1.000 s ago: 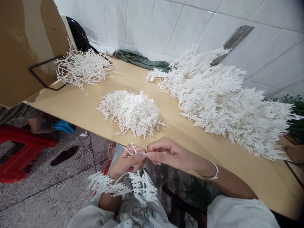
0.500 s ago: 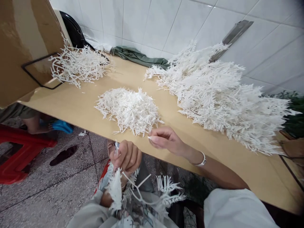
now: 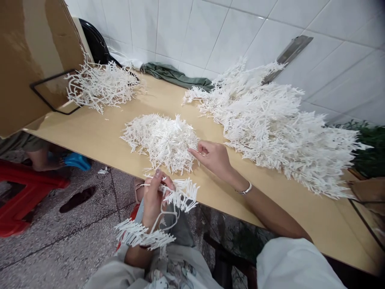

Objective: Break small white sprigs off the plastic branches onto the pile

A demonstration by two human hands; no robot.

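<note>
By the table's near edge (image 3: pixel 84 152), the left hand (image 3: pixel 154 194) grips sprigs (image 3: pixel 182 194) whose forks may snag. The right hand (image 3: pixel 215 160) curls, hold unclear.

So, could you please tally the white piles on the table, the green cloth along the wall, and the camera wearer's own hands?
White piles: 3 (left pile, middle pile, right pile)
Green cloth: 1
Own hands: 2 (left hand, right hand)
Total: 6

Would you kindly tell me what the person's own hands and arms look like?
The left hand and right hand are ungloved. A slim silver-coloured bangle circles the right wrist; the sleeves are pale and loose.
</note>
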